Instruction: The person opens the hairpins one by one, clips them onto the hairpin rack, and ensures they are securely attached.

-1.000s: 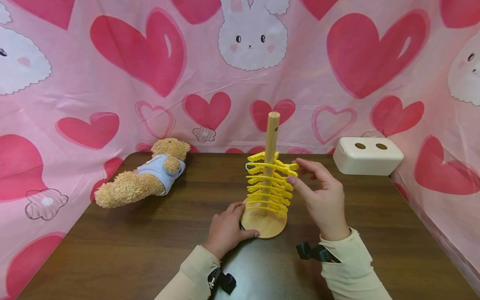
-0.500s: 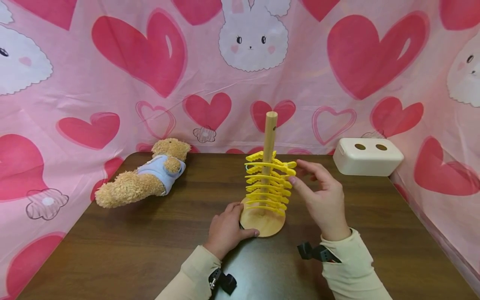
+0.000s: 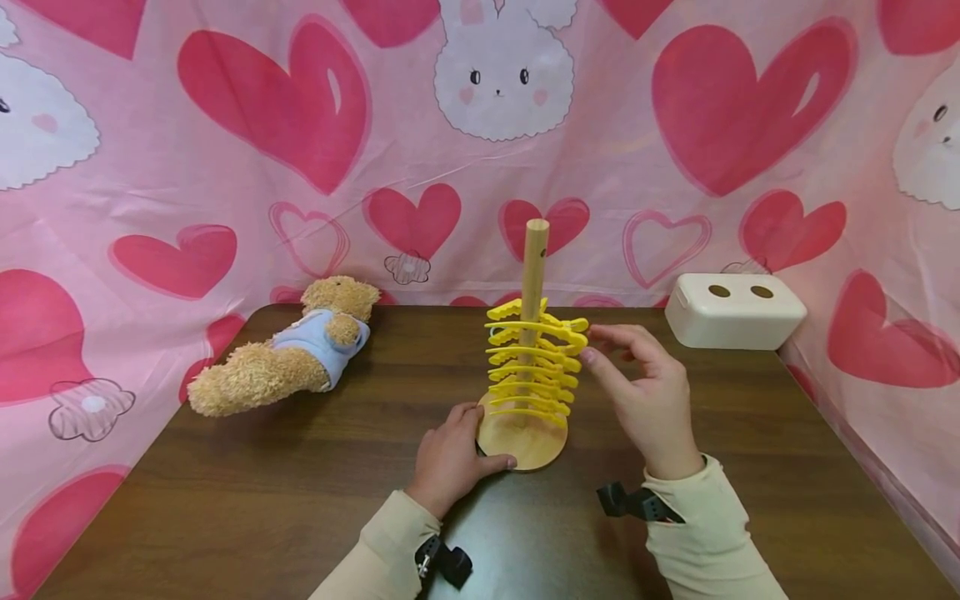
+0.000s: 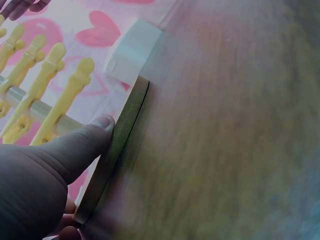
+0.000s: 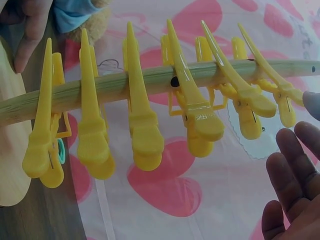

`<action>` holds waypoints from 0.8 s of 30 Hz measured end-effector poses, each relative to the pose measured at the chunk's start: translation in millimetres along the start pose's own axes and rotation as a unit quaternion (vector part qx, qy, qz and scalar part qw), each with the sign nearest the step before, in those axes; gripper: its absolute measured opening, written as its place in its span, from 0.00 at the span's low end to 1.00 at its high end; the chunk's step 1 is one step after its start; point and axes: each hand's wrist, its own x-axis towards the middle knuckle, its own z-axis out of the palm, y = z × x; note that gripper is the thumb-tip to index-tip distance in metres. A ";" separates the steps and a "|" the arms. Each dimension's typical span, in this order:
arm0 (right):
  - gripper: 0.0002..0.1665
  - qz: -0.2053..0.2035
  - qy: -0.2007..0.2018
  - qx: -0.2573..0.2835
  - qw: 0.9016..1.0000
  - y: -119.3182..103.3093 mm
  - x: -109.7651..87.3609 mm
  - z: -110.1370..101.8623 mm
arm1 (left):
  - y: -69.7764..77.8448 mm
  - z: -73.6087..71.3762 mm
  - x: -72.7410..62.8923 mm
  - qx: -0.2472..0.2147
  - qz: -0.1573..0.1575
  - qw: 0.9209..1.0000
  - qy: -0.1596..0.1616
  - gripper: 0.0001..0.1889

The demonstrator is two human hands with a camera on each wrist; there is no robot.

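A wooden stand (image 3: 533, 267) with a round base (image 3: 525, 450) stands upright in the head view. Several yellow hair clips (image 4: 60, 100) are clipped along its post, one above another. My left hand (image 3: 450, 458) grips the base's left edge, thumb over the top and fingers round the rim. Beside the uppermost clips is my right hand (image 3: 645, 383), thumb and forefinger held apart. In the right wrist view the thumb (image 5: 312, 102) sits right at the end of the top clip (image 5: 287, 92), and the other fingers (image 5: 290, 165) spread loosely below its handles.
A plush bear (image 3: 315, 342) in a blue top lies at the table's left back. At the right back is a white box (image 3: 735, 317) with two round holes in its top. Pink heart-print cloth (image 3: 420, 108) hangs behind and around the brown table (image 3: 225, 500).
The stand and its clips have shifted slightly left, with the left hand still on the base. The right hand has stayed almost in place, so the clip ends lie slightly farther from its fingertips.
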 end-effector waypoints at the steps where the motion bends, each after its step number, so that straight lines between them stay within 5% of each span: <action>1: 0.14 -0.002 0.000 -0.003 1.000 0.3 0.1 0.1 | -0.1 0.1 0.0 0.000 0.000 1.000 0.000 0.50; 24: 0.07 -0.030 0.013 -0.016 0.999 3.5 -0.4 2.1 | 1.5 -1.3 0.1 -0.010 -0.013 1.000 -0.015 0.49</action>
